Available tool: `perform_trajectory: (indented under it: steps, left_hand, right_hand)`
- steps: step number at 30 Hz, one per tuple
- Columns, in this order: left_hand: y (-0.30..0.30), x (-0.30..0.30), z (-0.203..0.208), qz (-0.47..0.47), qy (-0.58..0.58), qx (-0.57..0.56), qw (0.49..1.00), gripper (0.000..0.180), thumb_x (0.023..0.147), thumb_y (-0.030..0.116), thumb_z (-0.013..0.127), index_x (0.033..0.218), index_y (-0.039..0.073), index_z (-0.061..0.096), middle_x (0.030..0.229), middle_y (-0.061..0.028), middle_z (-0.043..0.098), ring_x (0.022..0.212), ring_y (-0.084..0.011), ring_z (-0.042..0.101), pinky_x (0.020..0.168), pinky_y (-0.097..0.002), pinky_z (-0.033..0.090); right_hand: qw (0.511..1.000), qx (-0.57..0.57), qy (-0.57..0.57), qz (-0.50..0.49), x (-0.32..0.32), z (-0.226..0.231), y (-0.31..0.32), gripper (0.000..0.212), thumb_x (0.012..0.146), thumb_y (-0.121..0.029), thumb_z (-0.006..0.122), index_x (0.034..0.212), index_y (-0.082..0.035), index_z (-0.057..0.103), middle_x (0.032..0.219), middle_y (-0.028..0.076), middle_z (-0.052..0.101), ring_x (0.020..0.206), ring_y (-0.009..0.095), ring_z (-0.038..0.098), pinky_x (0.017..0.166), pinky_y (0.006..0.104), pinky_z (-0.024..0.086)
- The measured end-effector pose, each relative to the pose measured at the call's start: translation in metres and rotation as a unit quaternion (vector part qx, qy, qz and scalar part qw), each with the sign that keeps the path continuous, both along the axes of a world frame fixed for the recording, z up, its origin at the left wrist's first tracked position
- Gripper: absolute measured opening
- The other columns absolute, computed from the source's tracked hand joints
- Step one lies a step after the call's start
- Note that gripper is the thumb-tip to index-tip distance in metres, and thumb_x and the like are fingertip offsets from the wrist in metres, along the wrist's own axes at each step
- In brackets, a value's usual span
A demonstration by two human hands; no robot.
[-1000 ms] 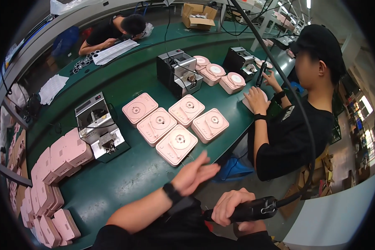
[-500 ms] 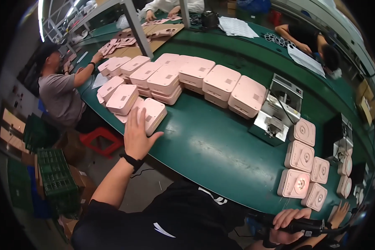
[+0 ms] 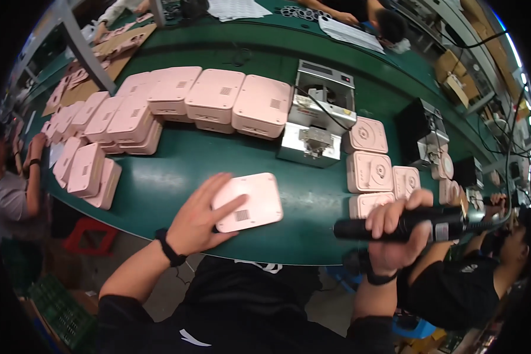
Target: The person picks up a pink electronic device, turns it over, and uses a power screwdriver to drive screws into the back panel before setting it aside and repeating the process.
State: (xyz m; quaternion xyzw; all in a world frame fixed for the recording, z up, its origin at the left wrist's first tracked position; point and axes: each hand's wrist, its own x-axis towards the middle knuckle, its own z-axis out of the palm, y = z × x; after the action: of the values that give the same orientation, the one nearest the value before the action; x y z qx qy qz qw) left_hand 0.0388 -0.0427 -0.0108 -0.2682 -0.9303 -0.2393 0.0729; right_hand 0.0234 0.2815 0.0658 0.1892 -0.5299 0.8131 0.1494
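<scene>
My left hand (image 3: pixel 196 219) grips a pink square plastic housing (image 3: pixel 261 200) by its left side, thumb lying across its top face. The housing is at the table's near edge, with a small vent grille and corner holes facing up. In my right hand (image 3: pixel 398 236) is a black electric screwdriver (image 3: pixel 353 229) with a cable, its narrow end pointing left. The screwdriver is raised near the front edge, apart from the held housing. Right behind it, a pink housing (image 3: pixel 366 205) with a round recess is partly hidden.
Stacked pink housings (image 3: pixel 215 94) line the table's far and left sides. A metal machine (image 3: pixel 312 133) with a dark cable stands beyond the held housing. More housings with round recesses (image 3: pixel 369 171) lie at the right. Co-workers sit left, right and across; a red stool (image 3: pixel 91 236) is at the left.
My left hand has taken a housing from the left group and brought it right, to the front of me. My right hand has lifted the screwdriver over the table edge. The view has turned right.
</scene>
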Motion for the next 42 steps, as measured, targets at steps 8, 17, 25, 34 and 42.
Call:
perform_trajectory:
  steps: [8, 17, 25, 34, 42]
  left_hand:
    - [0.061, -0.071, -0.014, -0.12, -0.134, 0.13, 0.975, 0.086, 0.064, 0.021, 0.086, 0.142, 0.023, 0.049, 0.143, -0.0201, 0.036, 0.128, -0.041, 0.047, 0.103, -0.0447, 0.047]
    - [0.044, -0.08, -0.021, -0.108, -0.131, 0.154, 0.973, 0.086, 0.063, 0.018, 0.085, 0.141, 0.023, 0.051, 0.134, -0.0183, 0.042, 0.12, -0.0378, 0.052, 0.1, -0.043, 0.048]
    - [0.038, -0.082, -0.028, -0.107, -0.115, 0.168, 0.973, 0.084, 0.061, 0.016, 0.086, 0.138, 0.022, 0.053, 0.132, -0.0176, 0.043, 0.12, -0.0378, 0.052, 0.1, -0.0437, 0.048]
    - [0.039, -0.082, -0.025, -0.099, -0.123, 0.156, 0.975, 0.085, 0.06, 0.015, 0.086, 0.138, 0.022, 0.054, 0.132, -0.0175, 0.043, 0.12, -0.0377, 0.051, 0.1, -0.043, 0.048]
    - [0.041, -0.083, -0.027, -0.101, -0.117, 0.17, 0.973, 0.085, 0.059, 0.015, 0.087, 0.138, 0.022, 0.055, 0.131, -0.0171, 0.044, 0.119, -0.0373, 0.052, 0.099, -0.0428, 0.049]
  right_hand:
    - [0.998, 0.019, 0.027, -0.052, -0.092, 0.036, -0.032, 0.024, 0.097, -0.029, 0.051, 0.105, -0.007, 0.048, 0.066, 0.005, 0.049, 0.049, 0.017, 0.046, 0.054, 0.0347, 0.044]
    - [0.986, 0.141, -0.005, -0.091, -0.129, 0.031, -0.051, 0.022, 0.097, -0.027, 0.051, 0.101, -0.006, 0.051, 0.065, 0.007, 0.049, 0.049, 0.018, 0.047, 0.054, 0.0349, 0.045]
    - [0.992, 0.112, -0.035, -0.046, -0.102, 0.021, -0.037, 0.022, 0.096, -0.028, 0.052, 0.1, -0.006, 0.05, 0.065, 0.007, 0.049, 0.049, 0.017, 0.047, 0.054, 0.0339, 0.044]
    - [0.992, 0.102, -0.036, -0.066, -0.108, -0.008, -0.033, 0.021, 0.096, -0.029, 0.051, 0.098, -0.008, 0.047, 0.065, 0.006, 0.049, 0.05, 0.016, 0.047, 0.054, 0.033, 0.043]
    - [0.993, 0.098, -0.039, -0.044, -0.106, -0.011, -0.033, 0.021, 0.095, -0.029, 0.052, 0.097, -0.008, 0.047, 0.066, 0.006, 0.049, 0.05, 0.016, 0.046, 0.054, 0.0336, 0.044]
